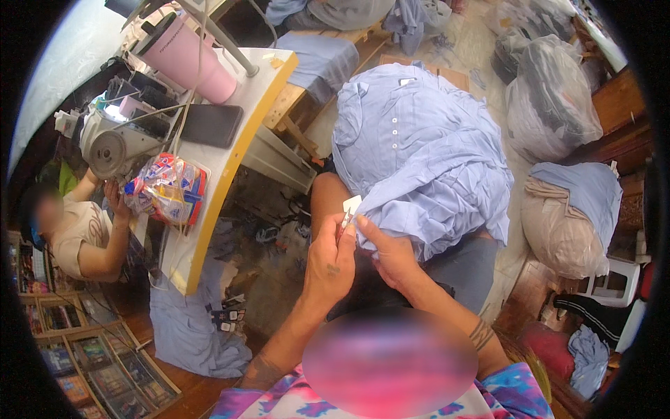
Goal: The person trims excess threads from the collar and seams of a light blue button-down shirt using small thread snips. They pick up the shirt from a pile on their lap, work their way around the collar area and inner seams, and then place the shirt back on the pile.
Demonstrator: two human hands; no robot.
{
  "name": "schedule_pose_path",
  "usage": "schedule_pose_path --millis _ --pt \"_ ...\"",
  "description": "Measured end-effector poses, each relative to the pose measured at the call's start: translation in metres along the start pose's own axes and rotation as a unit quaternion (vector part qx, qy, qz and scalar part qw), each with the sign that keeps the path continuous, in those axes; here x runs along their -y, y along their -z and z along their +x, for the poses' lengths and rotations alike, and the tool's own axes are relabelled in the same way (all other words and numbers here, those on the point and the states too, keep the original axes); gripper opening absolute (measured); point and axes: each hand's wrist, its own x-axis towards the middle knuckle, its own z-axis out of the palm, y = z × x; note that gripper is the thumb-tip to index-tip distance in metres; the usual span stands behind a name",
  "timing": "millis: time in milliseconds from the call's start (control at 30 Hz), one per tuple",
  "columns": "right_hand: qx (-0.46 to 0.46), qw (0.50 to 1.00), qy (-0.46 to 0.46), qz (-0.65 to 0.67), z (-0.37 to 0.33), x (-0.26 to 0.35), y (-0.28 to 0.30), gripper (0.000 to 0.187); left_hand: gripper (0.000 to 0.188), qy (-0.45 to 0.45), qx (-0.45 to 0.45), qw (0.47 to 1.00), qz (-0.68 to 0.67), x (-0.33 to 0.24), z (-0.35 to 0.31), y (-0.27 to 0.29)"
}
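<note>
A light blue buttoned shirt (419, 153) lies bunched over my lap, its small white buttons facing up. My right hand (392, 257) is closed on a fold at the shirt's near left edge, thumb on top. Close beside it, my left hand (331, 262) is closed around a small pointed metal tool (347, 218) that looks like thread snips; its grip is mostly hidden by my fingers. The tool's tip meets a small white tag (352, 204) at the cloth's edge. Whether the tag is attached to the shirt I cannot tell.
To the left, a yellow-edged table (234, 178) bears a pink tumbler (185, 59), a dark phone (207, 126), a colourful plastic packet (167, 188) and a machine. A co-worker (87, 230) sits beyond. Bagged clothes (551, 98) and a wrapped bundle (569, 223) stand right.
</note>
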Motion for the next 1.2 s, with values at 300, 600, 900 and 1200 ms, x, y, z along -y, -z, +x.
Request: schedule_pose_path --millis 300,600,900,1200 --pt "-0.008 0.999 -0.017 -0.047 -0.008 0.006 0.022 0.033 0.026 0.048 0.065 0.996 -0.046 0.007 0.009 -0.003" --pt "-0.027 0.998 -0.026 -0.043 -0.023 0.009 0.029 0.037 0.018 0.149 0.107 0.965 -0.186 0.001 0.044 0.004" --pt "-0.031 0.998 -0.006 -0.062 -0.052 0.011 0.028 0.034 0.018 0.234 0.083 0.932 -0.262 -0.006 0.058 -0.006" --pt "-0.001 0.715 -0.021 -0.699 -0.067 0.131 0.033 0.066 0.018 0.096 0.04 0.948 -0.302 -0.014 0.075 0.013"
